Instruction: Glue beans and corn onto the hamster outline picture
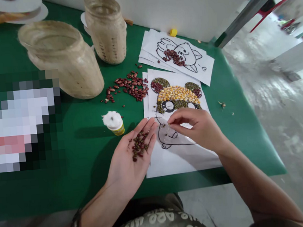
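My left hand [130, 161] is turned palm up with its fingers stretched out, and a small heap of mixed dark green and red beans [139, 146] rests in it. Over the lower part of a line drawing of an animal [182, 160], my right hand [197, 127] pinches thumb and forefinger together; whatever is at the tips is too small to make out. Corn kernels [177, 94] cover the drawing's forehead, and green beans [184, 104] surround its eyes. Both ears hold green and red beans. A few loose green beans lie on a shiny patch near my right fingertips.
Left of the drawing stand a small glue pot [113, 123] with a white top and a pile of speckled red beans [133, 86]. Two large cloudy jars [64, 64] are farther back. Another drawing [202, 65] with red beans lies behind. The green table [255, 146] ends at the right.
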`<act>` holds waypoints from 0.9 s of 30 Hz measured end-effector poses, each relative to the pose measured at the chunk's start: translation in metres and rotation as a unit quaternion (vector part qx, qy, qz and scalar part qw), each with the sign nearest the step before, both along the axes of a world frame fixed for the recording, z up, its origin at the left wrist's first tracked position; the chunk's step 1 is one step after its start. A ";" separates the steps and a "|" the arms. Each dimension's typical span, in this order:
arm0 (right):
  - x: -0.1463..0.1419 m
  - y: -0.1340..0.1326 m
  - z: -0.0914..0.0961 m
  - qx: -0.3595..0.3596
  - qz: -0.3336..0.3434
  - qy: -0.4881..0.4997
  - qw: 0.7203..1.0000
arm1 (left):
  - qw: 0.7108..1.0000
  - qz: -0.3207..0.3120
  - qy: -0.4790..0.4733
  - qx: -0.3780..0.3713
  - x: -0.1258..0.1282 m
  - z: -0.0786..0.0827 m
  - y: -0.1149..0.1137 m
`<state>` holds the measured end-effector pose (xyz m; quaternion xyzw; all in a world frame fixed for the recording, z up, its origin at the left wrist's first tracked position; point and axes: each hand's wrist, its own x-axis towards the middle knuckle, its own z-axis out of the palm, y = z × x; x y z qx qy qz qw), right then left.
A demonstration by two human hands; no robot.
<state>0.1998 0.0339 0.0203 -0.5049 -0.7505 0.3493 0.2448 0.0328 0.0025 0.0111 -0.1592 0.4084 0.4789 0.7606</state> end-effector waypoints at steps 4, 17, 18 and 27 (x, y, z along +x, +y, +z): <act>0.004 -0.002 -0.007 0.050 0.034 -0.089 0.994 | 1.000 -0.004 -0.006 0.010 0.000 -0.003 0.000; 0.007 -0.002 -0.010 0.079 0.013 -0.058 0.995 | 1.000 -0.009 -0.004 0.014 0.001 -0.004 0.000; 0.006 -0.003 -0.008 0.083 0.007 -0.051 0.995 | 1.000 -0.008 -0.008 0.014 0.001 -0.004 0.000; -0.030 -0.004 -0.003 0.148 0.159 -0.097 0.971 | 0.998 0.006 -0.041 0.046 -0.001 -0.010 -0.002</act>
